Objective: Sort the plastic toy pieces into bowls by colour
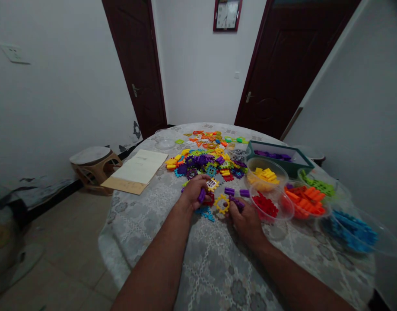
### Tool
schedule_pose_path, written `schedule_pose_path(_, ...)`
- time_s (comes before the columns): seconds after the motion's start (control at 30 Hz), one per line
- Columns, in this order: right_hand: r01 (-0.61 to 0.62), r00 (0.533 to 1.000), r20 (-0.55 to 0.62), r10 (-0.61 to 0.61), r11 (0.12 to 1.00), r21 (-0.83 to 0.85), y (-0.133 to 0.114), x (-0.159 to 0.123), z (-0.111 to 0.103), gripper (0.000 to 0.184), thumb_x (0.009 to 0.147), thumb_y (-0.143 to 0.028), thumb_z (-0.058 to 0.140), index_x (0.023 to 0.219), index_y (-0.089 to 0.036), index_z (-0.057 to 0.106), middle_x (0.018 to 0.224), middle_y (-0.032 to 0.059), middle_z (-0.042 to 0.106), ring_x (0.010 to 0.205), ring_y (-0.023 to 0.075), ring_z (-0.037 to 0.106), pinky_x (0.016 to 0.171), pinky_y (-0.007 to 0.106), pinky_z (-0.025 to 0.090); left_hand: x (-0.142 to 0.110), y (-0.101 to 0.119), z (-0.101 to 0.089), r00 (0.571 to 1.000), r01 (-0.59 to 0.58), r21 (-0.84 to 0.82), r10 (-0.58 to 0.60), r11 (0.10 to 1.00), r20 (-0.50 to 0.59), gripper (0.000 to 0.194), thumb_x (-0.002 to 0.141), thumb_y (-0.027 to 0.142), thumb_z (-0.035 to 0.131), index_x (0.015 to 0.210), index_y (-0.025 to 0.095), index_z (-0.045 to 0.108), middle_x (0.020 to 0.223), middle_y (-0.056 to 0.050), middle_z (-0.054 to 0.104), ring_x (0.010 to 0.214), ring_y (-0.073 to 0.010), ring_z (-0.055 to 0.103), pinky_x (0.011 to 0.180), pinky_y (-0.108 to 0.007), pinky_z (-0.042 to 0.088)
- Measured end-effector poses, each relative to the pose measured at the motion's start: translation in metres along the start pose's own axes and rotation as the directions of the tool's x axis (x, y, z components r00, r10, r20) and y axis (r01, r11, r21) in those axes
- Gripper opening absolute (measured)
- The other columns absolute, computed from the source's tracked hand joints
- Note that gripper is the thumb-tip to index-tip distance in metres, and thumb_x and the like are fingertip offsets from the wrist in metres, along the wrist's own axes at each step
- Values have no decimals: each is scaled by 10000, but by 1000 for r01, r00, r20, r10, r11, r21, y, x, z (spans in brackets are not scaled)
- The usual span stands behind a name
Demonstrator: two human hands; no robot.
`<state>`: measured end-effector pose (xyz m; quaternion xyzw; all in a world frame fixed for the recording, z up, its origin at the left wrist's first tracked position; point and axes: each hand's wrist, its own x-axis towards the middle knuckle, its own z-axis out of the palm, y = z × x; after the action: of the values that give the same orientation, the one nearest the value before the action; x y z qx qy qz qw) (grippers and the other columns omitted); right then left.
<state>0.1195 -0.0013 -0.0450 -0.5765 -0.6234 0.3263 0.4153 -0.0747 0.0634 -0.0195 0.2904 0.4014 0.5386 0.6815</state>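
Observation:
My left hand is closed around a small purple block. Just past its fingertips sits a yellow toothed square with a white window; whether the fingers touch it, I cannot tell. My right hand is closed on a purple toothed piece. A yellow toothed frame is beside its fingertips. Two loose purple blocks lie beyond the right hand. Blue pieces and a red piece are close below my left hand, partly covered.
A mixed heap of plastic pieces spreads beyond my hands. Clear bowls hold yellow, red, orange and blue pieces on the right. Behind them stands a green-edged box. An open notebook lies left.

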Motion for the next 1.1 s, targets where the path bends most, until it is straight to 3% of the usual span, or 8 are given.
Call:
schedule_pose_path(0.17, -167, 986, 83, 146, 918, 360, -9, -3, 1, 388, 941, -516, 566, 926, -154, 705, 664, 42, 716, 549, 192, 669, 559, 295, 534, -4, -2, 4, 998, -5, 121, -3, 993, 69, 230, 606, 152, 657, 833, 185, 640, 614, 27, 566, 397, -77, 450, 363, -172, 319)
schedule_pose_path(0.37, -167, 986, 51, 160, 896, 412, -9, -1, -1, 388, 904, -541, 633, 917, -158, 696, 695, 51, 729, 565, 199, 687, 563, 305, 574, -7, -5, 7, 977, -27, 374, -54, 927, 205, 324, 747, 460, 795, 836, 176, 665, 693, -8, 616, 501, -98, 515, 395, -170, 351)
schedule_pose_path(0.53, -173, 985, 50, 167, 894, 414, -4, 1, 0, 422, 901, -569, 647, 971, -153, 675, 764, 58, 747, 592, 207, 713, 552, 315, 597, -7, -8, 4, 954, -80, 521, -86, 850, 286, 319, 707, 413, 843, 836, 172, 680, 690, -14, 632, 493, -95, 497, 400, -175, 345)
schedule_pose_path(0.67, -179, 983, 71, 168, 816, 550, 0, 2, 3, 499, 880, -568, 700, 1174, -175, 611, 803, 37, 748, 655, 202, 731, 635, 348, 628, -4, -7, 3, 967, -78, 431, -37, 899, 252, 279, 723, 380, 816, 816, 177, 650, 691, -8, 624, 489, -100, 510, 389, -186, 374)
schedule_pose_path(0.77, -164, 986, 82, 144, 781, 602, 0, 2, 3, 463, 857, -495, 747, 1182, -210, 580, 977, 61, 765, 744, 196, 742, 707, 364, 626, -1, -4, 2, 982, -51, 278, -3, 959, 190, 309, 712, 363, 833, 834, 182, 615, 723, -5, 625, 492, -97, 520, 373, -184, 382)
schedule_pose_path(0.83, -147, 989, 98, 111, 807, 572, -2, 1, 1, 353, 871, -448, 726, 1100, -207, 609, 1005, 66, 757, 774, 189, 730, 729, 352, 605, 0, -1, 2, 987, -37, 169, 10, 985, 157, 337, 704, 345, 851, 863, 185, 601, 754, -4, 630, 507, -93, 533, 370, -173, 380)
schedule_pose_path(0.93, -95, 989, 143, 38, 902, 421, -8, -3, -7, 189, 908, -383, 664, 963, -203, 651, 823, 25, 719, 741, 168, 682, 708, 304, 545, 1, 1, 2, 991, -35, 74, 25, 997, 129, 363, 708, 324, 864, 920, 190, 600, 794, -2, 636, 540, -96, 560, 375, -167, 393)
schedule_pose_path(1.1, -27, 972, 234, -31, 971, 237, -23, -9, -34, 216, 984, -415, 552, 931, -217, 617, 711, -28, 618, 612, 134, 576, 578, 254, 442, 4, -3, 3, 987, -39, 81, 26, 996, 161, 356, 719, 317, 859, 912, 197, 585, 765, 24, 611, 510, -83, 536, 376, -174, 404)
